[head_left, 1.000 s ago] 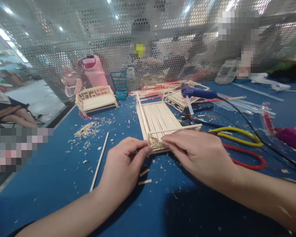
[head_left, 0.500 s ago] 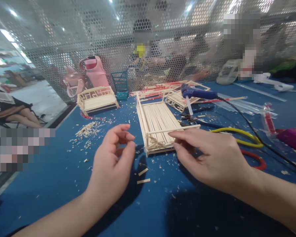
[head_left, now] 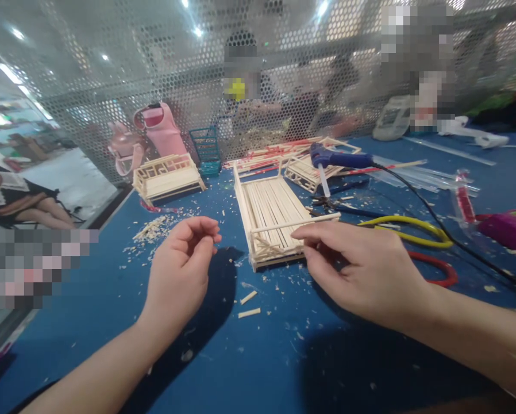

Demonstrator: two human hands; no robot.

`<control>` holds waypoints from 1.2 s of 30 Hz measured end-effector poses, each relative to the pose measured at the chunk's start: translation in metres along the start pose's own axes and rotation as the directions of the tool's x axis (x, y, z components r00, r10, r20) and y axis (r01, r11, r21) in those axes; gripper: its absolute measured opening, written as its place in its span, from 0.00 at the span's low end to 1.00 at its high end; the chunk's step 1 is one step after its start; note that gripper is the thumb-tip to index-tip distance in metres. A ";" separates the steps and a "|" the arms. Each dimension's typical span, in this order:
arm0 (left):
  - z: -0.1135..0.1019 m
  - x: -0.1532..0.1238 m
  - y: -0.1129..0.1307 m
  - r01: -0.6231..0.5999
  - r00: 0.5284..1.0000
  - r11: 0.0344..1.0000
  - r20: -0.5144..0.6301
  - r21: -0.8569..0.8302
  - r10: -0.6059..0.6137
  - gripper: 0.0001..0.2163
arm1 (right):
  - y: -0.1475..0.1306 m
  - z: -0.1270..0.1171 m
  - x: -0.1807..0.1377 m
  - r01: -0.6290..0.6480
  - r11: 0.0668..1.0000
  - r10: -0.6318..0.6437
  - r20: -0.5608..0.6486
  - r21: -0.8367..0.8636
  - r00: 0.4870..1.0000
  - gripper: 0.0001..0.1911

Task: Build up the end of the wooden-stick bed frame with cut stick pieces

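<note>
A miniature bed (head_left: 275,201) made of pale wooden sticks lies on the blue table, with a slatted base, a rail along its left side and a raised bar across its near end. My right hand (head_left: 361,259) is closed at the near right corner, thumb and fingertips pinching the frame there; the exact contact is partly hidden by the fingers. Left of the bed, and apart from it, my left hand (head_left: 180,261) hovers with curled fingers and the thumb against the fingertips, nothing visible in them. Two short stick offcuts (head_left: 249,313) lie in front of the bed.
A blue glue gun (head_left: 344,160) with a black cord rests behind on the right, near yellow-and-red-handled pliers (head_left: 413,230). A miniature wooden bench (head_left: 169,179) and stick scraps (head_left: 152,227) lie left. Red-marked sticks (head_left: 275,154) and clear glue sticks (head_left: 404,175) are farther back.
My left hand has moved left, away from the bed, and its thumb and fingers have come together. The right hand keeps its hold at the bed's corner. The view has shifted slightly.
</note>
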State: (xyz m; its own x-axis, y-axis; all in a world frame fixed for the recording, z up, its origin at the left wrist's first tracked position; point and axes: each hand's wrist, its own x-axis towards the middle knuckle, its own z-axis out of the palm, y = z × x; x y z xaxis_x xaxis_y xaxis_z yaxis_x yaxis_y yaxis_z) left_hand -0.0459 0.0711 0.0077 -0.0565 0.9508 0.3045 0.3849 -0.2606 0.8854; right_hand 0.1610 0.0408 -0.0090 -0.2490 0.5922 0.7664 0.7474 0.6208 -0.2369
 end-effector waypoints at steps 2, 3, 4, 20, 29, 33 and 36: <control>-0.001 0.001 0.000 -0.019 1.000 1.000 0.000 -0.002 0.019 0.06 | 0.001 -0.001 0.000 0.005 1.000 -0.005 0.011 0.013 1.000 0.12; 0.000 0.002 -0.001 -0.024 1.000 1.000 0.010 -0.008 0.024 0.07 | 0.002 -0.002 0.000 0.014 1.000 -0.014 0.020 0.022 1.000 0.12; 0.000 0.003 -0.001 -0.029 0.999 1.000 0.024 -0.010 0.029 0.08 | 0.002 -0.002 -0.001 0.025 0.999 -0.026 0.033 0.031 0.999 0.13; -0.008 0.007 -0.011 -0.360 0.926 0.702 0.144 0.614 0.349 0.20 | -0.004 0.002 -0.002 -0.092 0.994 0.088 0.054 0.067 0.995 0.08; 0.011 -0.009 0.000 -0.025 0.954 0.997 0.301 0.067 0.004 0.10 | -0.003 0.013 0.003 -0.082 0.996 0.079 0.115 0.026 0.990 0.12; 0.013 -0.010 0.000 -0.056 0.948 0.996 0.315 0.066 0.033 0.09 | -0.003 0.014 0.004 -0.096 0.995 0.094 0.129 0.010 0.987 0.11; 0.014 -0.010 0.001 -0.103 0.956 0.991 0.283 0.089 0.074 0.09 | -0.002 0.016 0.005 -0.119 0.993 0.116 0.143 0.008 0.983 0.11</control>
State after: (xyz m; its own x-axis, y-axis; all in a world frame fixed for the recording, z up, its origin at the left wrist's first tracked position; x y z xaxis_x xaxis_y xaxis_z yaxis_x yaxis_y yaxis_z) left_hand -0.0327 0.0640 0.0006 0.2347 0.9373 0.2576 0.4689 -0.3413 0.8147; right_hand 0.1485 0.0503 -0.0140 -0.2458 0.7277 0.6404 0.7668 0.5501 -0.3308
